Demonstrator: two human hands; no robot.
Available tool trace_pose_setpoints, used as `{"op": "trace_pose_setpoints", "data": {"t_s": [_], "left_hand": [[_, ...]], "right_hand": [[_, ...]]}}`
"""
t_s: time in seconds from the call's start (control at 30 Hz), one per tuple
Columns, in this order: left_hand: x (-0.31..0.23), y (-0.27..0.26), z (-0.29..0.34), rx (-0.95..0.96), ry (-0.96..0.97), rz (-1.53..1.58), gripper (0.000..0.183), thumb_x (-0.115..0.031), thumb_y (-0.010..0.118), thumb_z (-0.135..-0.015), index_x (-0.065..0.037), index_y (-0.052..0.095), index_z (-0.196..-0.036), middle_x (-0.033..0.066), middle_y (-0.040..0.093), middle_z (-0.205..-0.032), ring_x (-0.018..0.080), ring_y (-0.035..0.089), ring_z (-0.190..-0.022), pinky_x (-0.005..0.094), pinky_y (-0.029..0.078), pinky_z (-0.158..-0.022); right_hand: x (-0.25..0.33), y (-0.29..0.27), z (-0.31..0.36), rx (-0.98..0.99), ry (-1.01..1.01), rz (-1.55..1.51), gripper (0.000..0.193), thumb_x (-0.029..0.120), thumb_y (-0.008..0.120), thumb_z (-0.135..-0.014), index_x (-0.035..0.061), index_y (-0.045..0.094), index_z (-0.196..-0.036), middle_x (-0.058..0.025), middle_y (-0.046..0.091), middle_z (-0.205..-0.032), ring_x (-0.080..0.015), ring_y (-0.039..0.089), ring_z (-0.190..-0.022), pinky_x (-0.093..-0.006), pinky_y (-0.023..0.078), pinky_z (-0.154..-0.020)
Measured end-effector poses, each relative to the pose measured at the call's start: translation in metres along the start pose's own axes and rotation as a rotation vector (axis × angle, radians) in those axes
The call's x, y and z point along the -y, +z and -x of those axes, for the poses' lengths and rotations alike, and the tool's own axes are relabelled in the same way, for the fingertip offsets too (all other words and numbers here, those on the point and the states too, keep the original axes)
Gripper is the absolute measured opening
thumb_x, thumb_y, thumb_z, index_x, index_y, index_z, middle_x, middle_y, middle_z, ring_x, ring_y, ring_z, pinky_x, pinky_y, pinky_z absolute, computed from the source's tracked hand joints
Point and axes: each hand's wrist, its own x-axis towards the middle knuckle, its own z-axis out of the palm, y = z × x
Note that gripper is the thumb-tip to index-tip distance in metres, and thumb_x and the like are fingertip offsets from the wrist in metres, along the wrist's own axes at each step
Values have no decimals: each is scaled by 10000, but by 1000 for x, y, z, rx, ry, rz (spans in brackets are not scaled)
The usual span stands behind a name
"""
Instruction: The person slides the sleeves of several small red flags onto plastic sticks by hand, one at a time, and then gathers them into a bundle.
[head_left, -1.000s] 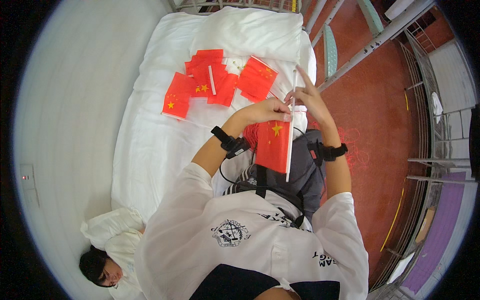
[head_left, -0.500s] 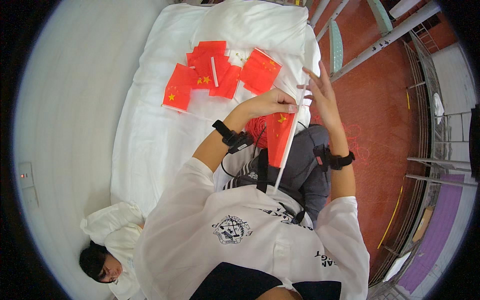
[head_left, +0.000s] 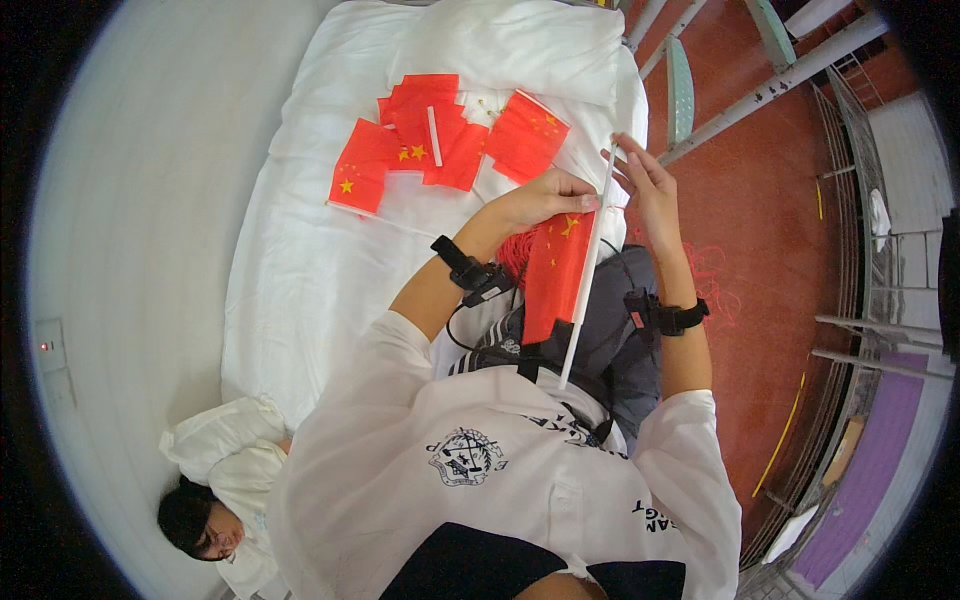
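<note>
A small red hand flag [head_left: 556, 275] with yellow stars hangs from a thin white stick [head_left: 584, 300], slanting over my lap. My left hand [head_left: 548, 200] pinches the flag's upper corner beside the stick. At the stick's upper end my right hand [head_left: 648, 190] has its fingers closed around it. On the white bed beyond lie several more small red flags: one at the left [head_left: 357, 172], an overlapping pile in the middle [head_left: 412, 125], and one at the right [head_left: 527, 140]. A bundle of red cord [head_left: 514, 254] sits below my left wrist, partly covered by the flag.
A pillow [head_left: 510, 50] lies at the bed's far end. At far right stands a metal ladder with pale green steps [head_left: 680, 95]. Tangled red string [head_left: 715, 285] lies on the reddish floor. Another person [head_left: 235, 500] lies at lower left, near the wall.
My right hand's spread fingers have come together on the stick's upper end. The flag has swung slightly, its lower part moving left; my left hand keeps its pinch.
</note>
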Motion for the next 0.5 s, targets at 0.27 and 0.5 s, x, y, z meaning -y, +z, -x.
{"op": "trace_pose_setpoints", "data": {"t_s": [0.27,0.5], "left_hand": [[-4,-13,-2,-292,85,290,257,-250,578,-832,-9,599,-917,9,603,-828,72,555,-725,225,454,-650],[7,-39,-1,-506,74,228,254,-216,557,-849,-4,598,-982,15,606,-875,71,547,-792,220,441,-711]], "right_hand": [[9,24,14,113,-4,216,289,158,478,-890,8,542,-1129,-68,587,-1049,-129,544,-947,-262,451,-802],[14,40,18,60,163,182,367,245,498,-881,-52,538,-1094,-120,603,-956,-111,557,-786,-238,463,-650]]}}
